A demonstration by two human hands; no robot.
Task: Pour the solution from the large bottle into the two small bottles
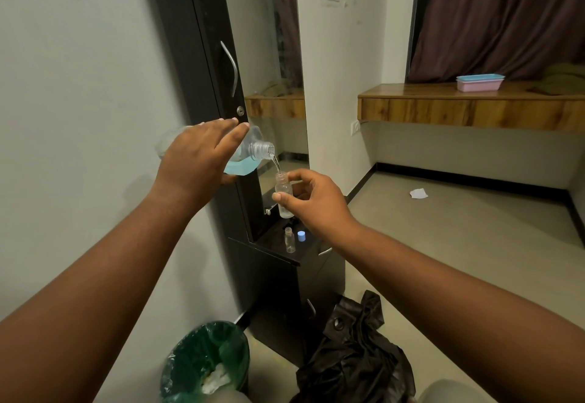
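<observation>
My left hand [198, 157] grips the large clear bottle [253, 149], tipped to the right with its open neck down; pale blue liquid lies in its lower side. A thin stream falls from the neck into a small clear bottle [282, 192], held upright by my right hand [311, 201] just below. Some liquid sits in the bottom of that small bottle. The second small bottle [288, 239] stands open on the dark cabinet top [275, 247], next to a blue cap [301, 236].
A tall dark cabinet with a mirror [262, 86] stands right behind the bottles. Below are a bin with a green liner [205, 361] and a dark cloth heap [351, 358] on the floor. A wooden ledge [468, 108] with stacked trays [479, 82] runs at the right.
</observation>
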